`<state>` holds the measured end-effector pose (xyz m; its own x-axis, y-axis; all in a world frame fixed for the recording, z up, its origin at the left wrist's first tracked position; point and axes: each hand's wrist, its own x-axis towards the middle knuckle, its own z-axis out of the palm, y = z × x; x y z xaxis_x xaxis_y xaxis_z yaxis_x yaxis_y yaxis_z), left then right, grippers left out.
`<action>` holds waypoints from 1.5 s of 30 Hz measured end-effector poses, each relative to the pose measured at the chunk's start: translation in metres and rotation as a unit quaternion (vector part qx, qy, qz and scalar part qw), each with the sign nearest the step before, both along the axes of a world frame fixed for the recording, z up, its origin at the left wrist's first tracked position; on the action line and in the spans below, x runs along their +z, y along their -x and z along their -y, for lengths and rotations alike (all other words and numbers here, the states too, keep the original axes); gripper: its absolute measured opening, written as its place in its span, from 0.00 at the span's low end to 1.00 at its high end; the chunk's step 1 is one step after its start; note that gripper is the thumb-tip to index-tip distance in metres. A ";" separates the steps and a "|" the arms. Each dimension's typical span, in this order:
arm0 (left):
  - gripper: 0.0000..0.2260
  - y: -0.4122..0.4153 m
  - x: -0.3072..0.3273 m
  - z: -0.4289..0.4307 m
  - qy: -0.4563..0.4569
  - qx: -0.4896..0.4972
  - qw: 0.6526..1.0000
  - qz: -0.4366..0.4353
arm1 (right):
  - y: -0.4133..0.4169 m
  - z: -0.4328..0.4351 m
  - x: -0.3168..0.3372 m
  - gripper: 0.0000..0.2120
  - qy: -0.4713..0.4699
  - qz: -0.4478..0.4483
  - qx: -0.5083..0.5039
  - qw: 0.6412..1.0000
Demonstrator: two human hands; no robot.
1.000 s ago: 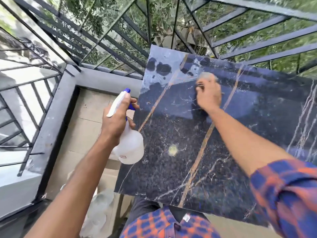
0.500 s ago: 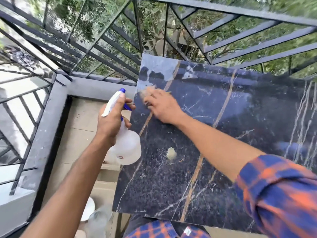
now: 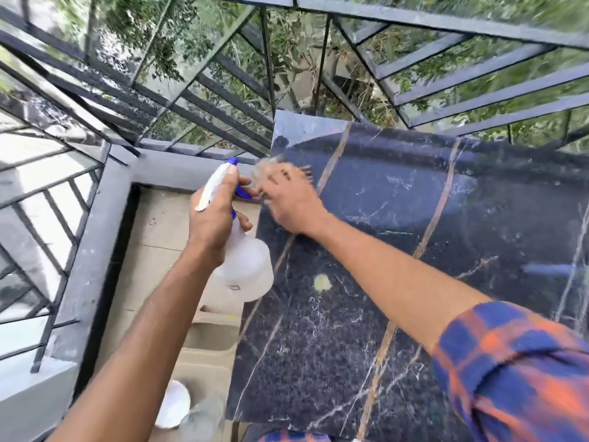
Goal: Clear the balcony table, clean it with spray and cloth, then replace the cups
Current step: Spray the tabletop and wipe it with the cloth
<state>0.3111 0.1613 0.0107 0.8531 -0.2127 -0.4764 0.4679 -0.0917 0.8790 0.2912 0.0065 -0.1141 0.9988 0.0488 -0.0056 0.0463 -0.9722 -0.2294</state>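
Observation:
The black marble tabletop (image 3: 398, 250) with gold veins fills the right half of the view. My right hand (image 3: 287, 199) presses a pale cloth (image 3: 267, 164) flat on the table's far left part, blurred by motion; most of the cloth is hidden under the hand. My left hand (image 3: 213, 218) grips the neck of a white spray bottle (image 3: 245, 266) with a blue trigger, held just off the table's left edge. A small yellowish spot (image 3: 322, 282) shows on the tabletop. A white cup (image 3: 173, 405) and a clear glass (image 3: 200, 416) stand on the floor at lower left.
Black metal railing (image 3: 223, 100) runs close behind and left of the table, with a grey ledge (image 3: 95, 244) below it. Beige floor tiles (image 3: 153, 256) lie left of the table. Trees show beyond the railing.
My right hand swept the cloth leftward across the far side of the table to its left edge. The left hand with the bottle stayed beside the table.

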 end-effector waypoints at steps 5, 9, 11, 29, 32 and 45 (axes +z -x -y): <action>0.15 -0.013 -0.005 -0.004 0.006 0.002 1.000 0.010 | -0.001 0.025 -0.007 0.15 -0.019 0.046 0.083 0.995; 0.15 -0.019 -0.007 -0.008 0.007 0.002 1.000 0.003 | -0.008 0.132 0.006 0.16 0.003 0.021 -0.209 0.978; 0.15 -0.022 -0.007 -0.009 0.012 -0.002 1.000 0.006 | -0.007 0.174 0.009 0.20 -0.001 -0.002 -0.311 0.950; 0.15 -0.044 -0.010 0.000 0.010 -0.003 1.000 0.011 | -0.075 0.114 0.021 0.24 -0.014 0.001 -0.176 0.984; 0.13 -0.048 -0.007 0.003 0.010 0.007 1.000 0.018 | -0.084 0.081 0.022 0.24 -0.046 0.004 -0.131 0.990; 0.16 -0.071 -0.012 0.002 -0.005 -0.010 0.999 0.034 | -0.139 0.065 0.010 0.22 -0.021 -0.022 -0.074 0.997</action>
<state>0.3823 0.1590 -0.0012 0.8793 -0.2251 -0.4197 0.4055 -0.1083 0.9076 0.4303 -0.0584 -0.1044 0.9939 -0.0972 -0.0515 -0.1075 -0.9570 -0.2693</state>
